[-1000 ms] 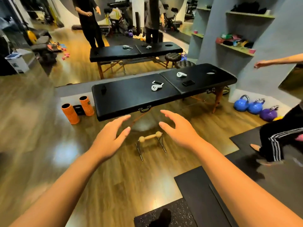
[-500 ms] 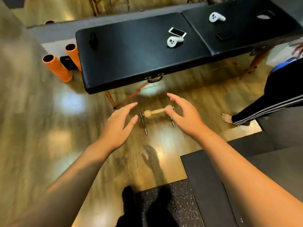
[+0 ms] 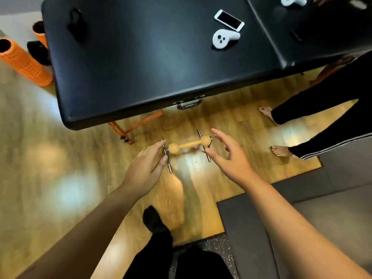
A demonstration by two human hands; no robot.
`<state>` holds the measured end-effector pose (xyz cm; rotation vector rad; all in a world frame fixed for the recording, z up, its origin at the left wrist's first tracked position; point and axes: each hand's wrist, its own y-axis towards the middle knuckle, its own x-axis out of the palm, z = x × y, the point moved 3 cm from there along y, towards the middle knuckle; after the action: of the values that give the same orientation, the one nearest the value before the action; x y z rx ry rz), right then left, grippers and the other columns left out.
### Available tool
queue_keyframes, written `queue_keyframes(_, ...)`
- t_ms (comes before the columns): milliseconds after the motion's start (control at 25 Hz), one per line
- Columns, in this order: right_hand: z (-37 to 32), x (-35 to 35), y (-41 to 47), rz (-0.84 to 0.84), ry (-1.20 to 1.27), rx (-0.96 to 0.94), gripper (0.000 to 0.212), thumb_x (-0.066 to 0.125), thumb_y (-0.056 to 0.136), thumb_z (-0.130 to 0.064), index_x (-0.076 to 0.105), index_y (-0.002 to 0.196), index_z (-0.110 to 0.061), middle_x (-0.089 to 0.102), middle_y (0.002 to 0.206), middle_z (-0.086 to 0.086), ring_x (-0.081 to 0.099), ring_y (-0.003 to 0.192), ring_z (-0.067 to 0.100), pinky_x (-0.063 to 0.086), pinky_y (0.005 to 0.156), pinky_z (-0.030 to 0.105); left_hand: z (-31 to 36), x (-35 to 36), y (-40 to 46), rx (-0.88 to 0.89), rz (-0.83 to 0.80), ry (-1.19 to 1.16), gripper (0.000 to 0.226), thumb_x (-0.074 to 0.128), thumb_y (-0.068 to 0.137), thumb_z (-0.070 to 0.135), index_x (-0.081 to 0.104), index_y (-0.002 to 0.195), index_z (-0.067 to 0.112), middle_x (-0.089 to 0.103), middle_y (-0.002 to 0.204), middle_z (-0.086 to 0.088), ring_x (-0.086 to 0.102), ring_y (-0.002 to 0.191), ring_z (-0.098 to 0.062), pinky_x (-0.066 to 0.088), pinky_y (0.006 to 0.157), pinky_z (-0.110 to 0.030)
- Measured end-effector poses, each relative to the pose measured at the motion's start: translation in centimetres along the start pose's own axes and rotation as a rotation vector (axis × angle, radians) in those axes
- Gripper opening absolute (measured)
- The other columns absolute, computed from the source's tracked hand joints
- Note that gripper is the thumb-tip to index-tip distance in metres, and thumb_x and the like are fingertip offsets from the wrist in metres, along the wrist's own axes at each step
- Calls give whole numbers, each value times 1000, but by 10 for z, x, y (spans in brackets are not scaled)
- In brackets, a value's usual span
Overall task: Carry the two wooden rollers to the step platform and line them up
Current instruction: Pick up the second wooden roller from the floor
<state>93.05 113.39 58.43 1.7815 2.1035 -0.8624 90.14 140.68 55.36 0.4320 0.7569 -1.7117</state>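
A wooden roller (image 3: pixel 189 145), a dumbbell-shaped bar with a ball at each end, sits between two metal rails on the wooden floor just in front of the black massage table (image 3: pixel 141 63). My left hand (image 3: pixel 146 168) is spread beside the roller's left rail, its fingertips close to the metal. My right hand (image 3: pixel 229 158) is spread beside the right end, thumb near the right rail. Neither hand holds anything. Only one roller is clearly visible, and no step platform is in view.
On the table lie a white phone (image 3: pixel 229 20) and a white controller (image 3: pixel 223 38). Orange foam rollers (image 3: pixel 24 63) stand on the floor at left. A barefoot person's legs (image 3: pixel 322 125) stand at right. Dark mats (image 3: pixel 291 228) cover the floor at lower right.
The view has tipped down and come closer to the floor. Both hands have dropped toward the roller and now flank its two ends.
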Motion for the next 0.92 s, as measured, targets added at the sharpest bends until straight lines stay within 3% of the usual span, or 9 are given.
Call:
queue_keyframes(160, 38, 10, 45, -31, 44, 51, 67, 72, 85, -60, 47, 146, -50, 52, 148, -18, 45, 135, -3, 41, 108, 28, -18, 30, 49, -26, -33, -4, 54, 50, 104, 41, 34, 155, 37, 50, 154, 8, 45, 141, -14, 43, 111, -47)
queue_keyframes(280, 73, 14, 73, -123, 48, 84, 73, 72, 81, -65, 46, 147, -49, 51, 149, -17, 45, 136, -1, 39, 109, 28, -25, 60, 68, -63, -54, -35, 56, 52, 103, 41, 33, 156, 38, 50, 153, 10, 46, 140, -12, 45, 110, -44)
queue_keyframes(440, 122, 14, 112, -227, 87, 89, 76, 77, 82, -57, 46, 150, -44, 51, 150, -14, 45, 136, -2, 36, 103, 14, -30, 99, 89, -109, 8, -26, 58, 57, 101, 40, 35, 155, 35, 48, 145, 20, 43, 133, 2, 44, 108, -35)
queue_keyframes(520, 157, 17, 131, -256, 97, 87, 79, 79, 80, -54, 45, 151, -43, 53, 148, -12, 45, 134, -3, 35, 99, 9, -39, 127, 99, -155, 69, -45, 58, 58, 100, 42, 36, 154, 35, 51, 145, 17, 47, 134, -4, 45, 106, -36)
queue_keyframes(720, 261, 32, 161, -217, 84, 115, 85, 83, 76, -56, 41, 149, -49, 53, 146, -16, 45, 135, -1, 37, 109, 24, -94, 216, 111, -275, 255, -163, 69, 64, 94, 48, 37, 154, 29, 51, 147, 7, 48, 135, -13, 46, 107, -45)
queue_keyframes(800, 307, 46, 164, -171, 84, 163, 90, 86, 73, -53, 39, 150, -47, 53, 146, -15, 46, 133, -1, 39, 111, 28, -126, 253, 109, -329, 293, -170, 88, 73, 86, 54, 29, 158, 30, 44, 156, 2, 43, 141, -17, 41, 113, -47)
queue_keyframes(920, 375, 76, 167, -139, 106, 247, 94, 88, 71, -51, 38, 150, -47, 54, 144, -13, 48, 132, 0, 42, 112, 33, -171, 301, 111, -407, 291, -247, 124, 88, 64, 56, 14, 161, 33, 30, 165, 5, 36, 146, -14, 35, 115, -41)
